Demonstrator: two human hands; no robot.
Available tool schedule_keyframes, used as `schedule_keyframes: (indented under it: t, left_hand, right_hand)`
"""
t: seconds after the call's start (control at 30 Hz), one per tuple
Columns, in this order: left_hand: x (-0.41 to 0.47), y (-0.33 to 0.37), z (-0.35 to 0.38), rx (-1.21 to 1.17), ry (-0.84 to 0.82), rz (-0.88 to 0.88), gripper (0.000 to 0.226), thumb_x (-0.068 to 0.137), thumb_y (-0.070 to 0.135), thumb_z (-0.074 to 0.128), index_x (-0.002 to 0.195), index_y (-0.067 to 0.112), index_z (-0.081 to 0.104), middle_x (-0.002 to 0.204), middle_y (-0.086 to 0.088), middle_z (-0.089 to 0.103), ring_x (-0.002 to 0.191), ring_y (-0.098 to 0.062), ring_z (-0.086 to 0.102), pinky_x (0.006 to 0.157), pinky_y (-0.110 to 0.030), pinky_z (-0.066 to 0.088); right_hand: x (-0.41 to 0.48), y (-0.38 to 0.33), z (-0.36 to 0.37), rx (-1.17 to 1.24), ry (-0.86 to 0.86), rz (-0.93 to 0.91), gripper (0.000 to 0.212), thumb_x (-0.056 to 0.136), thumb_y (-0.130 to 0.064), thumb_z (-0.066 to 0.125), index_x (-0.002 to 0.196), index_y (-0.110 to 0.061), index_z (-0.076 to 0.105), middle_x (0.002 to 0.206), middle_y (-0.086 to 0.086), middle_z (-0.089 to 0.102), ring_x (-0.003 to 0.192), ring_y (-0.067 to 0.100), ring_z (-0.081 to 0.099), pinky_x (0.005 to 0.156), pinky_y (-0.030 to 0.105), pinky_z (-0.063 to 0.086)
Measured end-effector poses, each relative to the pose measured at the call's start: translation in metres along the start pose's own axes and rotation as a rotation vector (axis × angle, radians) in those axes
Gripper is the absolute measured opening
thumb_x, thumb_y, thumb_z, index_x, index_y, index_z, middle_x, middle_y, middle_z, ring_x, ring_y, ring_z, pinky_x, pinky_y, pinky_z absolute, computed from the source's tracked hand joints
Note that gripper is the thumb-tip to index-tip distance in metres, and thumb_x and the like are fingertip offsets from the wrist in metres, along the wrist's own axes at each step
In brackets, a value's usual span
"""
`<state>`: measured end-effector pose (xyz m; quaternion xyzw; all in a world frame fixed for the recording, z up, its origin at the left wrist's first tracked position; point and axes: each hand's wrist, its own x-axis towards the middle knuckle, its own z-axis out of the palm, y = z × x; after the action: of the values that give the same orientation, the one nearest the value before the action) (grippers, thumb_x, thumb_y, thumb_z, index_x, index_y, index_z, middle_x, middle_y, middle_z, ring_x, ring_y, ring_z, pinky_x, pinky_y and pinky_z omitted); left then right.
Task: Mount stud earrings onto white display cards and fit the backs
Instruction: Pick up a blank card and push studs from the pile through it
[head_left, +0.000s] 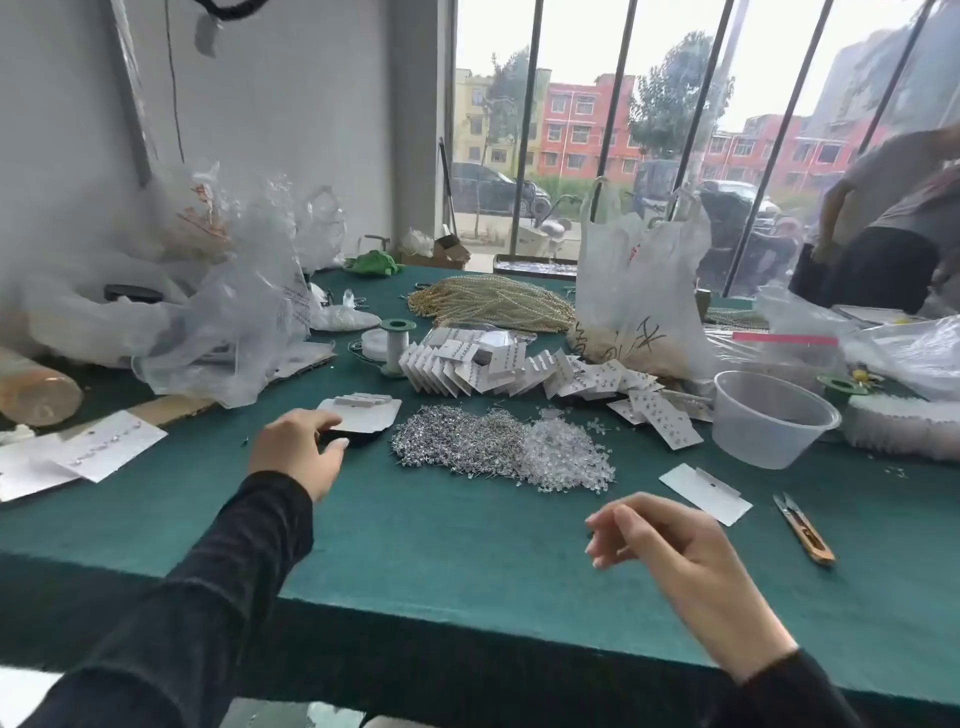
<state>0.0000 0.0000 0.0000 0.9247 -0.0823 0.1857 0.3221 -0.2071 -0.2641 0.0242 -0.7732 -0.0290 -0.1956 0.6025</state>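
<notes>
Green felt covers the table (415, 519) in front of a barred window. Your left hand (296, 452) grips the near end of a black block (363, 440), and a white display card (358, 415) lies on top of it. Your right hand (670, 540) hovers above the felt, fingers loosely curled, with nothing visible in them. Beyond your hands, a heap of silver stud earrings (457, 436) touches a heap of clear backs (566, 457). Behind the heaps, a fanned row of finished cards (519, 364) suggests many are done. Both heaps look large, so much work seems left. The card on the block shows no studs, and a spare blank card (704, 493) lies near your right hand
</notes>
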Motion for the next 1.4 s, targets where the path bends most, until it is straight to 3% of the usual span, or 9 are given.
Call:
schedule_keyframes:
  t: [0.23,0.37,0.47,0.73,0.93,1.03,1.1,1.2,1.4]
  left_hand:
    - [0.043,-0.029,0.047,0.580,-0.166,0.165,0.047,0.085,0.040,0.054,0.126,0.017,0.049,0.137,-0.001,0.046,0.122,-0.021,0.044,0.095,-0.036,0.039]
    - [0.047,-0.030,0.052,0.615,-0.036,0.310,0.012,0.079,0.016,0.065,0.088,0.009,0.067,0.094,-0.010,0.068,0.086,-0.031,0.061,0.072,-0.039,0.046]
    - [0.044,-0.031,0.051,0.623,0.088,0.513,0.024,0.044,-0.005,0.080,0.053,0.005,0.059,0.051,-0.013,0.059,0.049,-0.029,0.057,0.050,-0.034,0.046]
    - [0.050,-0.033,0.041,0.584,0.263,0.717,0.015,0.059,-0.001,0.046,0.058,0.004,0.061,0.054,-0.013,0.059,0.051,-0.029,0.058,0.051,-0.031,0.048]
    - [0.039,0.017,0.020,-0.126,0.355,0.346,0.006,0.075,0.002,0.068,0.077,0.006,0.073,0.073,-0.011,0.064,0.061,-0.027,0.058,0.058,-0.029,0.049]
    - [0.030,0.076,0.029,-1.040,-0.087,-0.199,0.013,0.075,0.002,0.069,0.067,0.011,0.066,0.056,0.000,0.065,0.049,-0.014,0.060,0.048,-0.020,0.051]
    - [0.021,0.105,0.043,-1.246,-0.406,-0.346,0.011,0.075,-0.003,0.067,0.069,0.005,0.063,0.051,-0.003,0.064,0.046,-0.013,0.061,0.045,-0.019,0.051]
    - [0.020,0.123,0.061,-1.101,-0.680,-0.216,0.013,0.072,0.013,0.074,0.081,0.006,0.066,0.065,-0.006,0.069,0.057,-0.014,0.064,0.053,-0.018,0.052]
    - [0.049,0.092,0.106,0.269,-0.449,0.283,0.051,0.079,0.052,0.058,0.118,0.019,0.054,0.117,0.001,0.058,0.110,-0.016,0.049,0.096,-0.029,0.038]
  right_hand:
    - [0.091,0.043,0.017,-0.297,-0.328,0.259,0.030,0.093,-0.019,0.050,0.065,-0.017,0.062,0.052,-0.006,0.059,0.050,0.008,0.054,0.051,0.019,0.044]
    - [0.100,0.079,0.043,-0.264,-0.188,0.258,0.031,0.091,-0.020,0.053,0.061,-0.019,0.061,0.048,-0.009,0.052,0.045,0.003,0.047,0.049,0.018,0.039]
    - [0.093,0.094,0.050,-0.312,-0.045,0.122,0.027,0.089,-0.020,0.055,0.062,-0.016,0.062,0.046,-0.012,0.045,0.043,0.000,0.039,0.047,0.014,0.031]
    - [0.087,0.096,0.050,-0.397,-0.041,0.043,0.025,0.089,-0.020,0.057,0.064,-0.016,0.062,0.045,-0.010,0.040,0.045,0.003,0.034,0.048,0.020,0.027]
    - [0.095,0.082,0.048,-0.055,-0.017,0.140,0.019,0.093,-0.019,0.052,0.081,-0.016,0.067,0.064,0.000,0.065,0.053,0.014,0.057,0.050,0.019,0.040]
    - [0.116,0.066,0.050,0.227,-0.127,0.294,0.036,0.075,-0.052,0.057,0.093,-0.022,0.067,0.089,0.001,0.073,0.084,0.017,0.069,0.068,0.028,0.056]
    - [0.132,0.059,0.052,0.420,-0.125,0.306,0.040,0.069,-0.054,0.063,0.087,-0.018,0.066,0.089,0.000,0.071,0.098,0.024,0.066,0.081,0.040,0.055]
    - [0.153,0.059,0.041,0.537,0.165,0.225,0.025,0.077,-0.031,0.067,0.091,-0.010,0.064,0.087,0.003,0.072,0.086,0.022,0.069,0.067,0.033,0.057]
    - [0.161,0.101,0.012,0.381,0.509,0.264,0.009,0.090,-0.015,0.056,0.095,-0.014,0.063,0.082,-0.002,0.067,0.071,0.010,0.066,0.056,0.026,0.055]
